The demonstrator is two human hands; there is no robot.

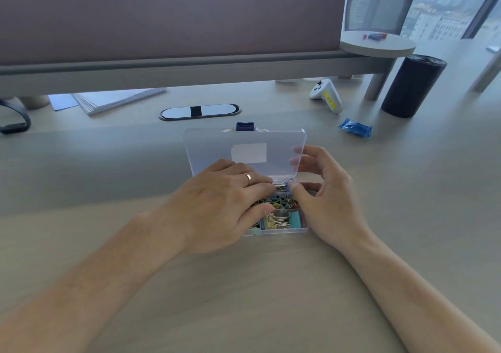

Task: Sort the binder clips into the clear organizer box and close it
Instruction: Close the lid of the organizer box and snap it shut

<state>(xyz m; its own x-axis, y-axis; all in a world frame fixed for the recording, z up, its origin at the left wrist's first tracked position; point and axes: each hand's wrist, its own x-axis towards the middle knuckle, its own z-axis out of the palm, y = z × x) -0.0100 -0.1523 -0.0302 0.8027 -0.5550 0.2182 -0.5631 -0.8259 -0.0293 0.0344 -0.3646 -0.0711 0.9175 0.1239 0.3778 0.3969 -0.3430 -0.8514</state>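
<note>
The clear organizer box (284,231) sits on the desk in front of me, its lid (217,146) standing upright with a dark blue latch (245,126) on top. Colourful binder clips (279,221) fill the compartments; yellow, teal and green ones show. My left hand (222,206) lies flat over the box's left and middle, fingers pressing down on the clips and hiding many of them. My right hand (325,198) holds the lid's right edge, its fingers showing through the plastic from behind and its thumb in front near the hinge.
A blue wrapped packet (355,127), a white controller (326,95) and a black cylinder (412,87) stand to the back right. An oval cable grommet (200,111) lies behind the box. Papers (116,98) and a black strap (13,125) lie back left under the partition.
</note>
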